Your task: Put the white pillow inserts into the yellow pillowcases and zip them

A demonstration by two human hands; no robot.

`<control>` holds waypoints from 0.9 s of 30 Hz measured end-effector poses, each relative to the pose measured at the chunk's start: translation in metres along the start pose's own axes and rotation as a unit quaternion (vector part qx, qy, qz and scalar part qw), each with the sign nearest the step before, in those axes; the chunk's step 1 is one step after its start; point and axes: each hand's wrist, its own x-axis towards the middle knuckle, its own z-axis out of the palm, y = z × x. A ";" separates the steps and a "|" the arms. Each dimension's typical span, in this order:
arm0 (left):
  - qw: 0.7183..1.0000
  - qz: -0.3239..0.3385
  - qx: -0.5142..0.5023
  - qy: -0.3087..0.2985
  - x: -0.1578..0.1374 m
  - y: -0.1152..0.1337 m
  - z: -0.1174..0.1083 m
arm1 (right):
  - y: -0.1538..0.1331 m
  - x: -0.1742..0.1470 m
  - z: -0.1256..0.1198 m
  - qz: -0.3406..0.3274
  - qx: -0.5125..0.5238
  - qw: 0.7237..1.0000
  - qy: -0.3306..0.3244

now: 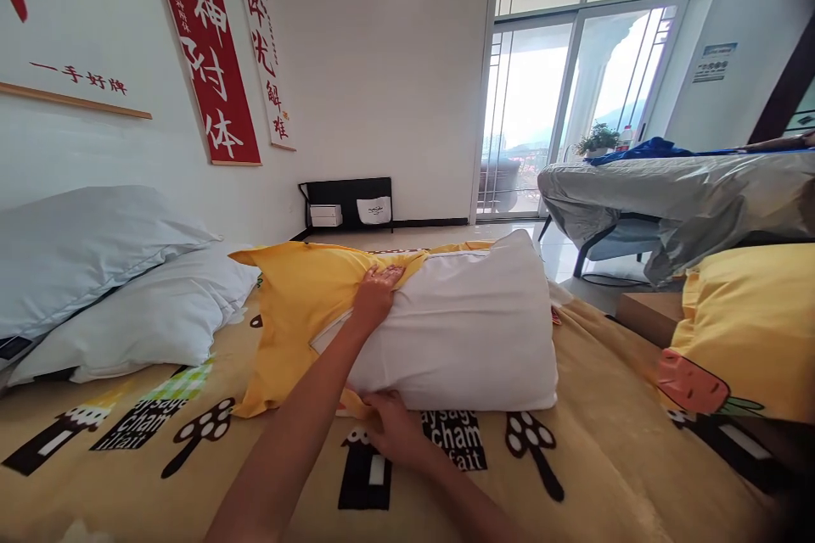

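A white pillow lies on the patterned blanket, its left end inside a yellow pillowcase. The case's left part is flat and its far edge runs along the pillow's back side. My left hand is on top, closed on the bunched edge of the pillowcase where yellow cloth meets the white pillow. At the pillow's near edge, my right hand pinches the lower edge of the case, its fingertips partly tucked under the cloth.
White pillows are stacked at left by the wall. A yellow pillow with a carrot print lies at right beside a cardboard box. Behind it stands a table under plastic sheeting. The blanket spreads beneath everything.
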 end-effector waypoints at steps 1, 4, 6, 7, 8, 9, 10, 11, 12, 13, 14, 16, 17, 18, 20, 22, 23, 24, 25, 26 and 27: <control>1.000 0.002 -0.003 0.005 -0.001 0.001 -0.001 | 0.001 -0.002 -0.001 0.000 -0.004 1.000 -0.004; 1.000 0.005 -0.013 0.025 -0.007 0.003 -0.009 | 0.006 -0.009 -0.005 0.016 -0.025 1.000 0.006; 0.999 0.001 -0.014 0.046 -0.012 0.003 -0.020 | 0.009 -0.011 -0.007 0.039 -0.041 0.998 0.031; 0.998 -0.005 -0.014 0.060 -0.014 0.004 -0.026 | 0.011 -0.011 -0.007 0.050 -0.047 0.997 0.044; 0.997 -0.012 -0.018 0.079 -0.016 0.005 -0.034 | 0.013 -0.011 -0.007 0.058 -0.052 0.995 0.057; 0.994 -0.020 -0.027 0.104 -0.018 0.006 -0.042 | 0.013 -0.010 -0.008 0.063 -0.055 0.994 0.068; 0.990 -0.024 -0.041 0.132 -0.019 0.008 -0.050 | 0.012 -0.009 -0.009 0.064 -0.057 0.993 0.080; 0.985 -0.024 -0.056 0.159 -0.019 0.011 -0.059 | 0.010 -0.007 -0.011 0.062 -0.058 0.992 0.091; 0.981 -0.022 -0.069 0.182 -0.019 0.015 -0.068 | 0.005 -0.006 -0.015 0.055 -0.058 0.992 0.101; 0.977 -0.021 -0.076 0.198 -0.018 0.018 -0.078 | -0.001 -0.006 -0.019 0.043 -0.059 0.991 0.109; 0.975 -0.022 -0.075 0.206 -0.015 0.022 -0.088 | -0.010 -0.006 -0.024 0.029 -0.060 0.991 0.116; 0.974 -0.037 -0.065 0.214 -0.008 0.029 -0.107 | -0.032 -0.010 -0.036 0.003 -0.064 0.990 0.128; 0.973 -0.048 -0.060 0.218 -0.004 0.031 -0.115 | -0.044 -0.014 -0.041 -0.017 -0.073 0.987 0.142; 0.972 -0.061 -0.056 0.221 0.000 0.031 -0.122 | -0.057 -0.018 -0.045 -0.045 -0.088 0.981 0.164; 0.975 -0.092 -0.040 0.196 0.005 0.028 -0.129 | -0.079 -0.027 -0.048 -0.124 -0.130 0.956 0.231; 0.986 -0.129 -0.003 0.110 0.001 0.021 -0.124 | -0.094 -0.033 -0.041 -0.196 -0.164 0.924 0.284; 0.988 -0.143 0.015 0.055 -0.005 0.017 -0.117 | -0.097 -0.034 -0.035 -0.210 -0.169 0.917 0.293; 0.988 -0.152 0.028 0.001 -0.014 0.014 -0.106 | -0.098 -0.033 -0.028 -0.208 -0.165 0.920 0.287; 0.986 -0.154 0.034 -0.048 -0.025 0.012 -0.093 | -0.096 -0.032 -0.021 -0.194 -0.153 0.931 0.270; 0.984 -0.150 0.033 -0.087 -0.038 0.011 -0.079 | -0.093 -0.030 -0.014 -0.172 -0.136 0.943 0.249; 0.982 -0.141 0.029 -0.126 -0.051 0.011 -0.065 | -0.088 -0.027 -0.010 -0.148 -0.116 0.954 0.232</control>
